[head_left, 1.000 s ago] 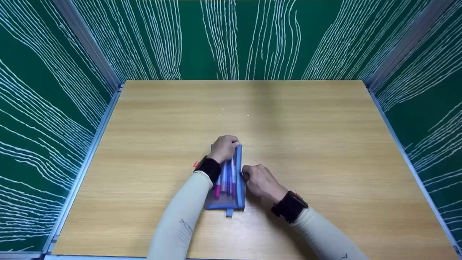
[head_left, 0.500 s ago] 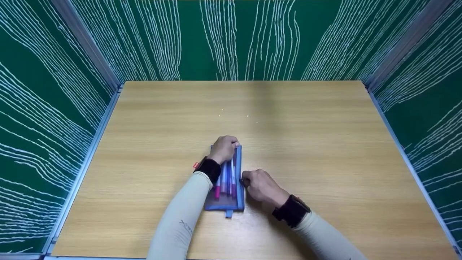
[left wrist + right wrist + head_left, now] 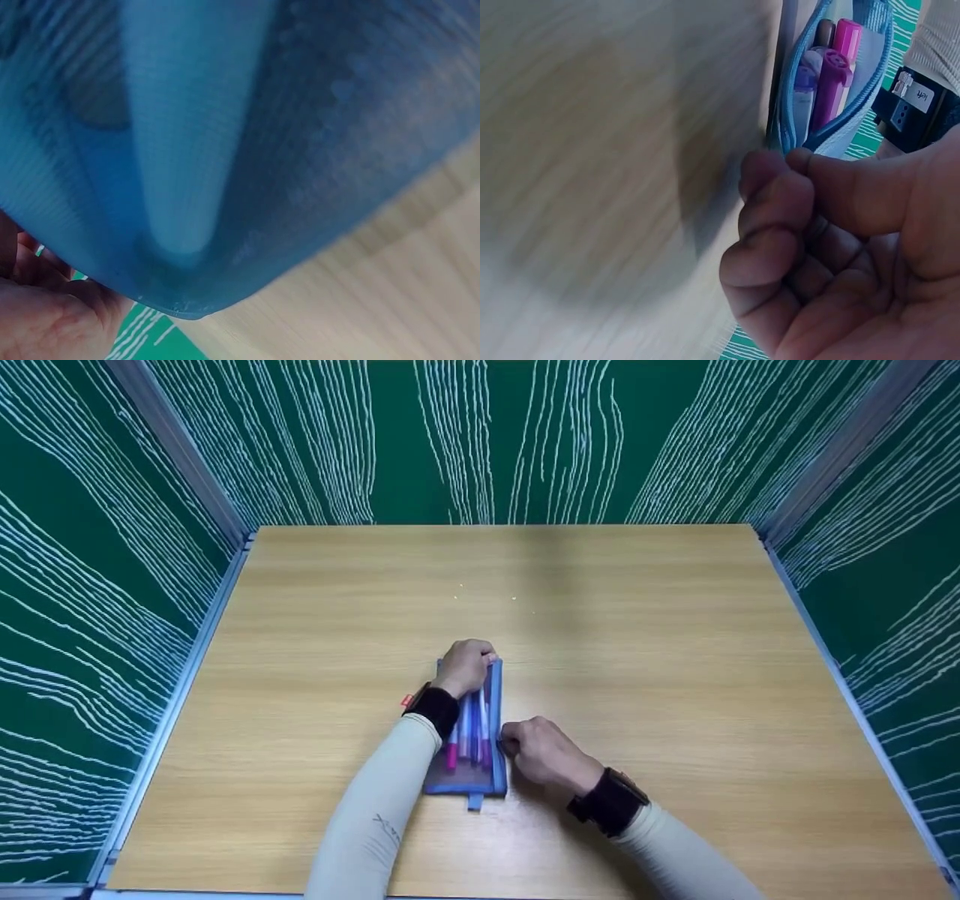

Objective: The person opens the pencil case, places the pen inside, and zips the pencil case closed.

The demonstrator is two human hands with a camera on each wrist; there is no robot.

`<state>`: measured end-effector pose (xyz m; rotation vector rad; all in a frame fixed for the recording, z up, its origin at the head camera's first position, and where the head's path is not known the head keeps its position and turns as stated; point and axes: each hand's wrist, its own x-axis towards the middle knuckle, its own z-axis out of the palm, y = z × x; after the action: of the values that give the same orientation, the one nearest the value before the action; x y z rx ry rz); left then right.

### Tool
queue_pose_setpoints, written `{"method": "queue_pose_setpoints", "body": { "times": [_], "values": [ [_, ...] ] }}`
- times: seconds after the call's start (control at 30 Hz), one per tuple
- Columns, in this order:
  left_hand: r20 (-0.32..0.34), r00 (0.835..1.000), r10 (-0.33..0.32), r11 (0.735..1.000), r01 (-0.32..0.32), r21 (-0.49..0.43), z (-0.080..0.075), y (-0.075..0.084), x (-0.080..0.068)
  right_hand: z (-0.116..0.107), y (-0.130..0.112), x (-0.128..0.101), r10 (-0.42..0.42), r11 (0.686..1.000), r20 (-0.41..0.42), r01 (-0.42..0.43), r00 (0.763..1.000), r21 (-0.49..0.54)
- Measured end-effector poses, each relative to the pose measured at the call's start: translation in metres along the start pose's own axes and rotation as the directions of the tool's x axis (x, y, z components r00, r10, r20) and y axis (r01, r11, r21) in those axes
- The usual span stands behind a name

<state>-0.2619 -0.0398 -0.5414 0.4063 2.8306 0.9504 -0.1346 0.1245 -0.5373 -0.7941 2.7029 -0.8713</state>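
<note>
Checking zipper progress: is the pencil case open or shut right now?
Partly open. In the right wrist view the pencil case gapes, with pens showing between its edges. The right hand pinches at its zipper side, midway along.

Zipper pull perhaps inside right hand; pencil case blurred.

A wooden table fills the view, its pale grain running across it from side to side, with a few tiny light specks lying on it toward the far half. Metal edging runs along its left and right sides. Green walls marked with wavy white lines stand at the left, the back and the right, and grey corner posts rise where they meet.
</note>
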Motion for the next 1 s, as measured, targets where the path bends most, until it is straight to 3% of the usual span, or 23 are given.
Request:
{"method": "queue_pose_setpoints", "body": {
  "times": [0.23, 0.47, 1.0],
  "values": [
    [0.013, 1.0, -0.015, 1.0, 0.015, 0.003, -0.002, 0.001, 0.001, -0.002, -0.001, -0.003, 0.029, 1.0, 0.046, -0.029, 0.999, 0.011],
    [0.012, 1.0, -0.012, 1.0, 0.012, -0.004, -0.001, 0.001, 0.001, -0.001, -0.002, -0.006, -0.035, 0.999, 0.051, 0.034, 0.998, 0.007],
    [0.024, 0.999, -0.029, 1.0, 0.029, -0.006, 0.0, 0.0, 0.001, -0.006, -0.007, -0.019, -0.095, 0.995, 0.214, 0.084, 0.972, 0.059]
  ]
}}
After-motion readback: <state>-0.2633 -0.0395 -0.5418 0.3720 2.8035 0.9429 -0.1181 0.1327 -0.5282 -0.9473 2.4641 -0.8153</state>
